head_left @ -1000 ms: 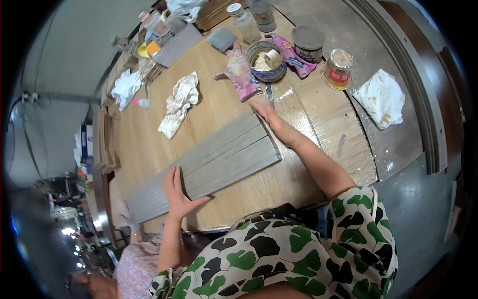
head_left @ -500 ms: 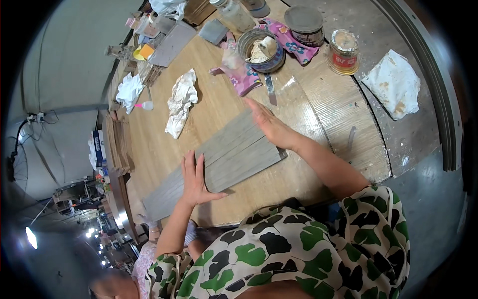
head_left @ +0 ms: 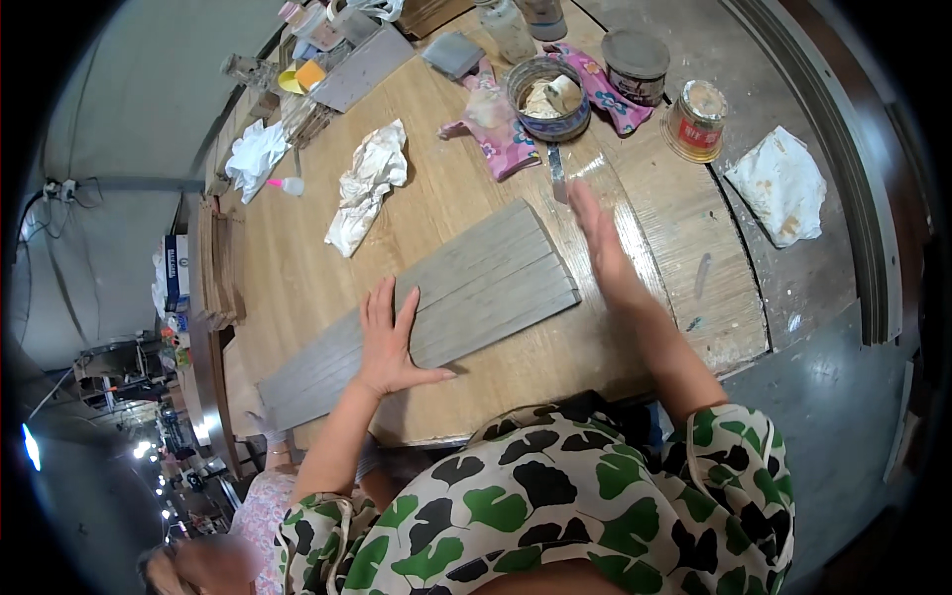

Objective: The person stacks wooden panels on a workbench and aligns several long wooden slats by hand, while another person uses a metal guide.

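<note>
Beyond the fingertips: crumpled white rag [head_left: 369, 183], metal bowl of putty [head_left: 548, 96] on a pink floral cloth [head_left: 506, 139], putty knife [head_left: 557, 173], two tins [head_left: 665, 94]; further right, stained white cloth [head_left: 781, 185]

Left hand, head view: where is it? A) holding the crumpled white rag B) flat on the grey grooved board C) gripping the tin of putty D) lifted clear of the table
B: the left hand lies palm down, fingers spread, on the grey grooved board, well apart from the tin of putty and the crumpled white rag.
</note>
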`<action>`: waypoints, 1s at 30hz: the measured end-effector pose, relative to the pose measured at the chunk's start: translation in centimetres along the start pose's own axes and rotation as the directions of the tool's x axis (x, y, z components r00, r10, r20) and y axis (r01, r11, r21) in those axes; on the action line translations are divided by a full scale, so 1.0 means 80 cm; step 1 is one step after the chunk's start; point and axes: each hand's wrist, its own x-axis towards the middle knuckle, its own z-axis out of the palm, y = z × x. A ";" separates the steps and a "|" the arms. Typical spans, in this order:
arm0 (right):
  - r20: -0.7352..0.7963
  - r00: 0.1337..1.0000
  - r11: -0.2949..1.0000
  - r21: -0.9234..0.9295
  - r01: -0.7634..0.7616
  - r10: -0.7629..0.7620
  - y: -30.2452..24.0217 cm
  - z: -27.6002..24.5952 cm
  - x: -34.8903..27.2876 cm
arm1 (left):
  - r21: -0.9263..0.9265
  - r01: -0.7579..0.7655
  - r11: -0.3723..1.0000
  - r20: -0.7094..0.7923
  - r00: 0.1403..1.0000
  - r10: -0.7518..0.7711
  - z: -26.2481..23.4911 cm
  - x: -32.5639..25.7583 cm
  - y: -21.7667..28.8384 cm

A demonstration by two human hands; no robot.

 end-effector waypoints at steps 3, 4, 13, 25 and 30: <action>0.167 0.986 0.927 -0.363 0.090 -0.030 0.007 0.025 -0.027 | -0.008 -0.012 1.000 -0.004 1.000 0.012 -0.001 0.004 -0.001; 0.169 0.985 0.926 -0.366 0.093 -0.033 0.006 0.021 -0.026 | -0.001 -0.015 1.000 -0.002 1.000 0.015 -0.002 0.004 -0.001; 0.194 0.976 0.971 -0.234 -0.051 0.098 -0.009 0.009 -0.002 | 0.034 -0.026 0.999 0.010 1.000 0.026 -0.009 0.006 0.004; 0.068 0.996 0.997 -0.046 -0.056 0.059 -0.005 0.004 0.031 | 0.050 -0.030 0.998 0.042 0.999 0.028 -0.002 0.005 0.000; 0.224 0.965 0.974 -0.207 -0.089 0.136 0.006 0.015 0.020 | 0.051 -0.043 0.998 0.026 0.999 0.041 -0.002 0.006 0.000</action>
